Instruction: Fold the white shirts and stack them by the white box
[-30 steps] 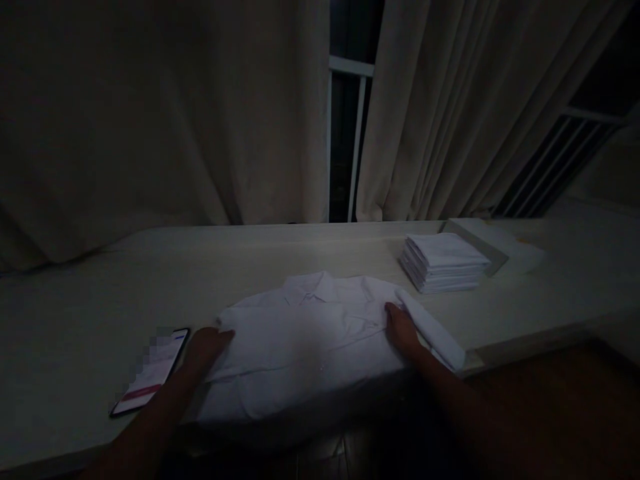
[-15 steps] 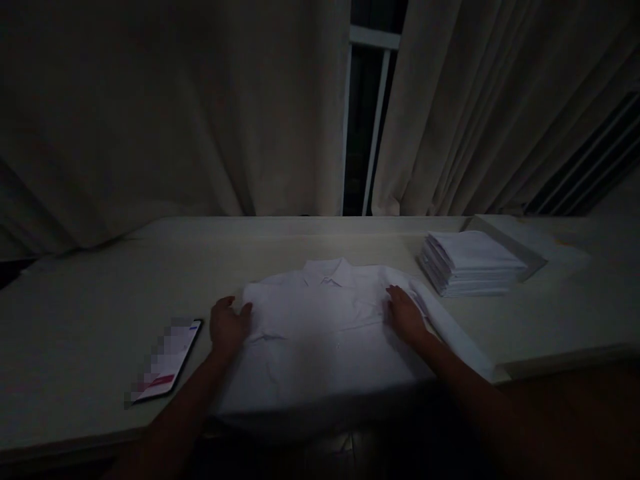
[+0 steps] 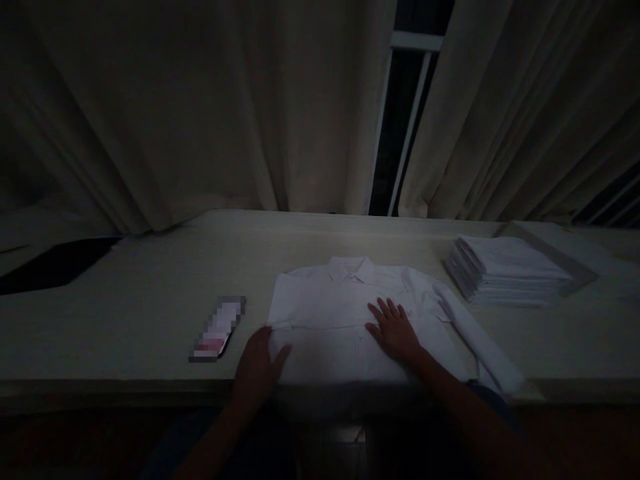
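A white collared shirt (image 3: 330, 313) lies flat on the pale table (image 3: 125, 313), collar away from me, its lower part hanging over the near edge. My right hand (image 3: 394, 328) rests flat on the shirt's middle, fingers spread. My left hand (image 3: 259, 368) lies at the shirt's left lower edge, fingers on the fabric near the table edge. A sleeve (image 3: 475, 340) trails out to the right toward the near edge.
A phone (image 3: 218, 329) lies screen up just left of the shirt. A stack of folded white garments (image 3: 505, 270) sits at the right, with a flat box (image 3: 565, 250) behind it. Curtains (image 3: 200, 107) hang behind the table. The room is dim.
My right hand slid from the shirt's right shoulder to its middle. My left hand dropped from the left shoulder to the lower left edge. The view shifted left.
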Demonstrator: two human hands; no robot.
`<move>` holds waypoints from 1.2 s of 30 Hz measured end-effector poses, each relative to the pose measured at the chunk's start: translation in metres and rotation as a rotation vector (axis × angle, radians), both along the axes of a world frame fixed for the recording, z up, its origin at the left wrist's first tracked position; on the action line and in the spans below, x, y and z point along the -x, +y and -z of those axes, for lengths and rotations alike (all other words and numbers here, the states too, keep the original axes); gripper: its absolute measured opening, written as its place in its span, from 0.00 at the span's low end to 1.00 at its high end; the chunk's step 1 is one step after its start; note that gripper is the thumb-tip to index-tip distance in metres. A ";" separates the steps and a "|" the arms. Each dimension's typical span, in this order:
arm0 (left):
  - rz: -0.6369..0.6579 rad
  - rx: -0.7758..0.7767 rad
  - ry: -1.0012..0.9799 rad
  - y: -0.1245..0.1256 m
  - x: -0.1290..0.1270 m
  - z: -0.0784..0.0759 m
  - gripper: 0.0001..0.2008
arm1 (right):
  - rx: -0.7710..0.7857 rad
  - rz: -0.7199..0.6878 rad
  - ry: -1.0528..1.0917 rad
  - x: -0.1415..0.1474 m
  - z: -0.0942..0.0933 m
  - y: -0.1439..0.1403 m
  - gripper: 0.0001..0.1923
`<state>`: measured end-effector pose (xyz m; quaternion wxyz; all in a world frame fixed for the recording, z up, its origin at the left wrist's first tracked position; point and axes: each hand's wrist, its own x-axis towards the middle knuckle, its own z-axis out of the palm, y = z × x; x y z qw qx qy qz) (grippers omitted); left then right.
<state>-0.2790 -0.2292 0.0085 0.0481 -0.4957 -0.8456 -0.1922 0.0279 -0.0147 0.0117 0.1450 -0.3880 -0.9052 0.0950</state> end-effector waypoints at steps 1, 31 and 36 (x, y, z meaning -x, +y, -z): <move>-0.076 -0.002 -0.003 -0.001 0.002 -0.002 0.34 | -0.004 0.001 0.003 0.000 0.000 0.000 0.30; 0.193 -0.055 0.172 0.087 -0.006 -0.034 0.28 | -0.214 0.115 0.018 0.003 -0.005 -0.011 0.28; 0.125 0.160 0.220 0.118 0.012 -0.012 0.37 | -0.232 0.310 0.067 0.004 -0.001 -0.010 0.22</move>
